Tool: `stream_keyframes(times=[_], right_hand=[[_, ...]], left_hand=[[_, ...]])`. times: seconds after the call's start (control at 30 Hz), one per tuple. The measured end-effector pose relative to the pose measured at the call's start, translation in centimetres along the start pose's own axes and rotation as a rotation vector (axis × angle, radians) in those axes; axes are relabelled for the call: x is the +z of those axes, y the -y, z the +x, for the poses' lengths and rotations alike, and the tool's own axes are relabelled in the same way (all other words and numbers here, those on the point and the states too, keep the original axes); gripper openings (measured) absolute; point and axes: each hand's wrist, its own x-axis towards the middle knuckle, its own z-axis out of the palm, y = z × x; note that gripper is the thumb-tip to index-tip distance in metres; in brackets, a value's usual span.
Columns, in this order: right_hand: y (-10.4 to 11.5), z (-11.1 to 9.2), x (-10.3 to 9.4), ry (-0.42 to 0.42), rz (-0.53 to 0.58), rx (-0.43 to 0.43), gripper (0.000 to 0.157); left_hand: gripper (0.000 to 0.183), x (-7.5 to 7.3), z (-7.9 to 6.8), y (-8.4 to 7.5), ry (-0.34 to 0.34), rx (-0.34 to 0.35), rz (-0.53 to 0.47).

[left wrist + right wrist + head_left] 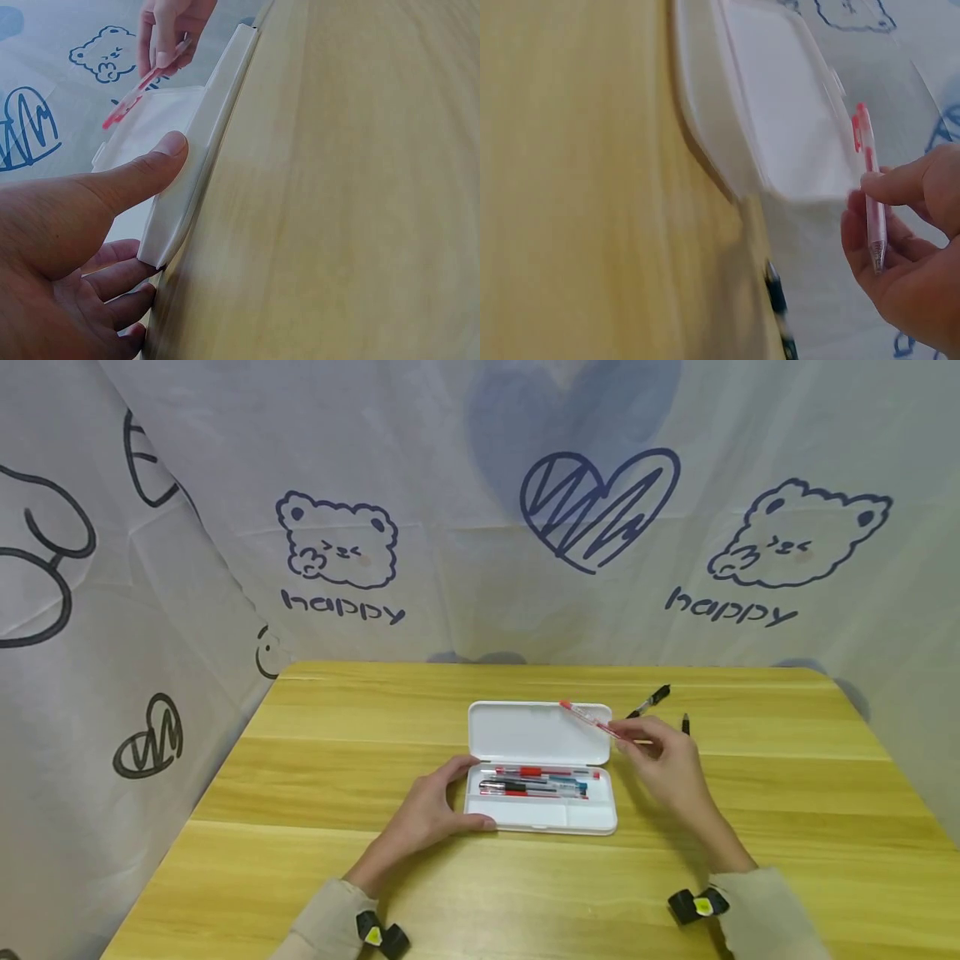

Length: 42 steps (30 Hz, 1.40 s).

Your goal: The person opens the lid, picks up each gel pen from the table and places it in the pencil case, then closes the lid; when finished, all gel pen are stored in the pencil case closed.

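A white pencil case (517,817) lies with its lid (536,733) raised at the back. Several pens (532,787) in red, black and blue lie in its rear compartment. My left hand (431,806) grips the left end of the case; in the left wrist view the thumb (169,150) lies along the front wall and the fingers reach round the corner. Over the right side of the lid, my right hand (663,760) pinches a clear pen with a red clip (874,187) between thumb and fingers. The pen's red end points up and left, above the case.
A black-and-clear pen (651,700) lies on the wooden table (300,843) behind my right hand. Another dark pen (686,724) sits just right of it, partly hidden by the hand. A white printed curtain (465,568) hangs along the table's back edge.
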Motion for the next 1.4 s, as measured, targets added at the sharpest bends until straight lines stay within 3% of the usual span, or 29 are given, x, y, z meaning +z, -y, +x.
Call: stream_keyframes(times=[0.37, 0.87, 1.1, 1.4], right_hand=[[1.7, -1.4, 4.0, 0.146, 0.024, -0.023, 0.013], [2.0, -2.2, 5.7, 0.271, -0.017, 0.031, 0.011], [2.3, -2.4, 6.0, 0.274, -0.107, 0.008, 0.014], [2.1, -2.4, 6.0, 0.250, -0.092, -0.029, 0.019]], left_hand=[[0.087, 0.0, 0.0, -0.1, -0.003, -0.001, 0.010], [0.087, 0.0, 0.0, -0.1, -0.004, 0.006, 0.012], [0.088, 0.0, 0.0, 0.0, -0.001, 0.006, 0.008], [0.088, 0.1, 0.0, 0.1, -0.005, 0.004, 0.009]])
